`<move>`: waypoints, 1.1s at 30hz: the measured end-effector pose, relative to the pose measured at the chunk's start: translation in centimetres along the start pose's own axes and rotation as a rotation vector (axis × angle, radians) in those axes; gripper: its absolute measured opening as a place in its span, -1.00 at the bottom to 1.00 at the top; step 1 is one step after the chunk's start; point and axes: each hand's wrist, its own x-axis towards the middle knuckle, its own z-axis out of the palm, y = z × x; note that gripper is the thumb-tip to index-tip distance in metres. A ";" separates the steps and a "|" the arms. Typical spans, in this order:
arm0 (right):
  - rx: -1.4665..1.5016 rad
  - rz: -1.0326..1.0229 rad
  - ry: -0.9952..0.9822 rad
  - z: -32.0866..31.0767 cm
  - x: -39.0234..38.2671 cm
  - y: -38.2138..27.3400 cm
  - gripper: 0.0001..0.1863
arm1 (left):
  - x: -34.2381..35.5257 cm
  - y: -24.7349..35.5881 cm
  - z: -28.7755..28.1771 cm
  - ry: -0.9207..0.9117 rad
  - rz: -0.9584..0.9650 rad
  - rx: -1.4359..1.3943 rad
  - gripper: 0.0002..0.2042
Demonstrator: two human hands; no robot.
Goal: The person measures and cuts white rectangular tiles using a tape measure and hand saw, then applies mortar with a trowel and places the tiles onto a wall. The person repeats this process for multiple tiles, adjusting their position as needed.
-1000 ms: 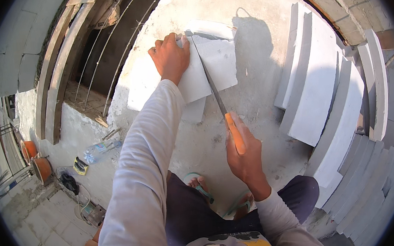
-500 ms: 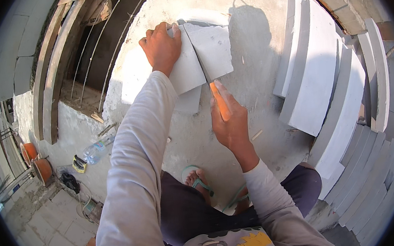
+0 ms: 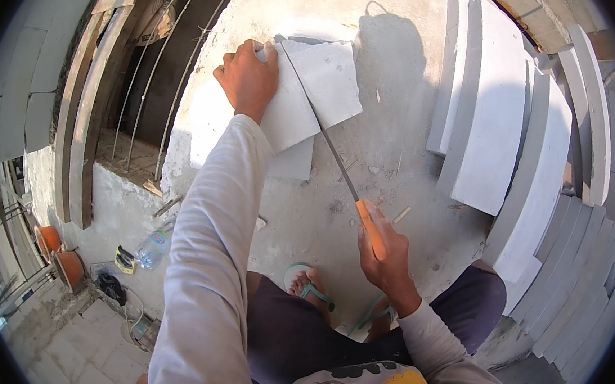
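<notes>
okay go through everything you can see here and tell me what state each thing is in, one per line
left hand: pressed flat on the white block
right hand: closed around the saw's orange handle
white block: lying on the concrete, partly cut, blade in the kerf
hand saw: slanted across the block
stacked blocks: leaning upright, uncut
plastic bottle: lying on its side

Left arm stretched forward, left hand (image 3: 246,77) pressed flat, fingers spread — right hand (image 3: 385,254) drawn close to the body, fist closed.
</notes>
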 end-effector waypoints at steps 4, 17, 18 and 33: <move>0.050 0.129 -0.072 0.0 2.1 -0.1 -0.53 | 0.1 0.1 0.2 0.019 0.040 -0.032 -0.67; 0.122 0.208 -0.094 2.0 7.7 -0.1 -0.49 | -0.4 0.9 0.3 0.001 0.040 -0.052 -0.69; 0.172 0.238 -0.093 2.4 8.5 -0.2 -0.48 | 0.1 1.0 0.1 -0.007 0.032 -0.048 -0.69; 0.023 0.031 -0.006 0.4 -3.6 4.1 -0.47 | 0.0 -0.4 0.4 0.034 0.049 -0.023 -0.63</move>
